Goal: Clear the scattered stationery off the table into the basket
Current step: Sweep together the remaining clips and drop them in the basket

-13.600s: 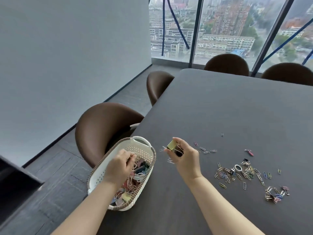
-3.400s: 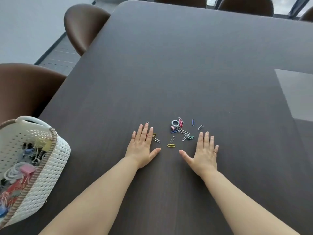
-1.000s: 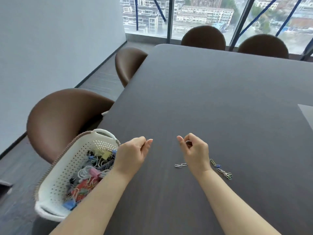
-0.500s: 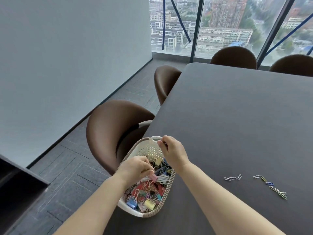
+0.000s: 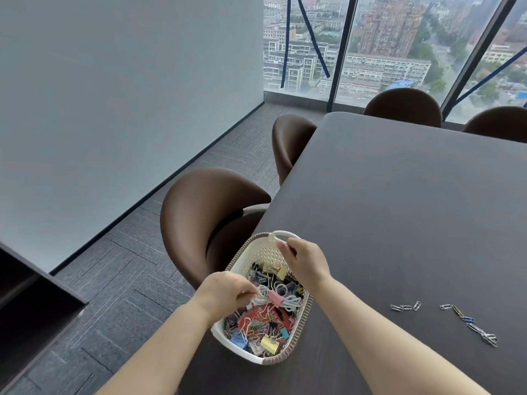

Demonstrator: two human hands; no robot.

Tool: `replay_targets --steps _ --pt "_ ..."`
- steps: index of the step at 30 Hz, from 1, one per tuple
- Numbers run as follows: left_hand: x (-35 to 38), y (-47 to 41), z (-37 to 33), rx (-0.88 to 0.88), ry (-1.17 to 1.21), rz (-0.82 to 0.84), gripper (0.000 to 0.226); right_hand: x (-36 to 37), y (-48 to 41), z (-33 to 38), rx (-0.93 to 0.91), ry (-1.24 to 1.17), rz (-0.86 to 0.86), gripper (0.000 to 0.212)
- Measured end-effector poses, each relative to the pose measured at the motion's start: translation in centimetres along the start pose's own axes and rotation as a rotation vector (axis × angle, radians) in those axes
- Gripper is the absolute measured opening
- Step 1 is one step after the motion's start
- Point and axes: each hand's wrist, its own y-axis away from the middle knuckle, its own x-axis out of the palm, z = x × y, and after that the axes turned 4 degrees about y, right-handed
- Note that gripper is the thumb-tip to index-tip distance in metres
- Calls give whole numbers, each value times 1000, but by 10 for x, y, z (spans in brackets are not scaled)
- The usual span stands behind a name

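The white perforated basket (image 5: pixel 307 312) with a brown rim sits at the table's left edge, piled with binder clips and paper clips. My left hand (image 5: pixel 225 292) is low over its near half, with curled fingers touching the white clips there. My right hand (image 5: pixel 306 263) hovers over the far half by the handle, thumb and fingers pinched together. Whatever each hand holds is hidden inside its fingers. Two short rows of paper clips lie on the dark table (image 5: pixel 399 209) to the right, one (image 5: pixel 406 307) nearer the basket and one (image 5: pixel 470 323) farther off.
A brown chair (image 5: pixel 205 218) stands against the table edge just behind the basket, and a second one (image 5: pixel 291 141) farther along. Two more chairs (image 5: pixel 402 105) are at the far end before the windows. A dark cabinet (image 5: pixel 31 303) is at lower left.
Both hands gathered clips from the table a second ago and carried them left over the basket. Since half a second ago my left hand has sunk lower into the contents.
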Motion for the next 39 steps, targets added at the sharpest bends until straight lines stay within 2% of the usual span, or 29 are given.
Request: replay_targets --steps 3,6,9,13,18,20,24,30,33,36,39 --pt "-1 9 4 -13 11 -28 15 5 -3 2 9 -16 50 42" --pt "-1 15 7 -23 39 -101 6 8 -5 0 -11 -17 166 24" --pt "-1 17 6 -49 39 -117 12 8 -2 -5 -7 53 243 12" --pt "3 13 -1 -25 27 -159 18 2 8 -16 -16 164 162 8" --pt "14 -2 -22 9 37 -227 37 -11 23 -41 -102 164 87 24" --pt "19 -11 -37 40 20 -241 30 -22 30 -55 -82 143 55 34" --pt "33 -37 -84 122 17 -261 13 -55 54 -98 12 120 -57 31" --pt "90 -96 -161 189 95 -120 34 -112 111 -193 244 157 -77 26" --pt "131 -119 -189 115 48 -1 30 -135 143 -241 385 198 -73 27" --pt "172 -136 -204 24 -26 141 37 -152 173 -283 550 211 -116 24" --pt "206 -146 -212 -78 -24 208 41 -162 195 -317 660 189 -116 18"
